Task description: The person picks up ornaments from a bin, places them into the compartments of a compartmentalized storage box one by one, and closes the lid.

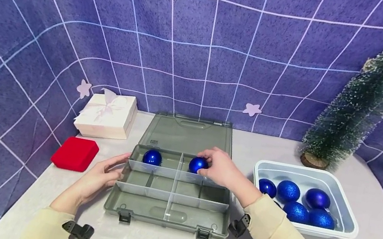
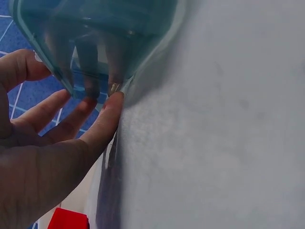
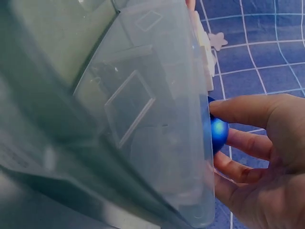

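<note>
A grey see-through divider box (image 1: 138, 204) lies with its lid laid back on the table. My right hand (image 1: 220, 168) holds a shiny blue Christmas ball (image 1: 197, 165) between thumb and fingers, down in the back right compartment. In the right wrist view, a box wall partly hides that ball (image 3: 219, 133). Another blue ball (image 1: 152, 157) rests in the back left compartment. With fairly straight fingers, my left hand (image 1: 98, 180) touches the box's left side; the left wrist view shows its fingertips (image 2: 114, 98) against the outer wall.
Right of the box, a white tub (image 1: 350, 224) contains several blue balls, some glittery. Behind it stands a small frosted Christmas tree (image 1: 360, 98). To the left are a white gift box (image 1: 107, 115) with a ribbon and a red box (image 1: 75, 153). A purple grid-patterned cloth hangs behind.
</note>
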A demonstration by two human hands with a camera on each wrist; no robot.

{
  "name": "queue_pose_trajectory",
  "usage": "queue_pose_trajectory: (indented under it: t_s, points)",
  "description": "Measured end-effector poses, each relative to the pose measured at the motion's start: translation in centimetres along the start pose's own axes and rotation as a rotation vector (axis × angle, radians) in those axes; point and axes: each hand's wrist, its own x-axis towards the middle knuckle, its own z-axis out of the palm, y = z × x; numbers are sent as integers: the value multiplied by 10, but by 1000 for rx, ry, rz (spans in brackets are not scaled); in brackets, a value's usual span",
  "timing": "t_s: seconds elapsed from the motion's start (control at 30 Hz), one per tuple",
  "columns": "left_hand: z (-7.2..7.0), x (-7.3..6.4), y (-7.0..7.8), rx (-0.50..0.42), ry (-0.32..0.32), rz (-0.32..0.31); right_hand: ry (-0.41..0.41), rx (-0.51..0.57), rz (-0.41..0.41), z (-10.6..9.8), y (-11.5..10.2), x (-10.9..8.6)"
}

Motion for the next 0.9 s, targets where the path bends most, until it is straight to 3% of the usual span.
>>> queue_pose_trajectory:
  t_s: [0.37,0.5,0.7,0.9]
  points:
    - [-1,0,1,16,12,-7,-40,35,14,-4,-2,-5]
    - [0,-1,0,19,11,-6,-12,147,-6,-16,-2,-14]
    - [0,0,1,15,10,-1,47,384,-109,-51,1,-41]
    - [-1,-1,2,24,8,-1,94,516,-196,-85,25,-77]
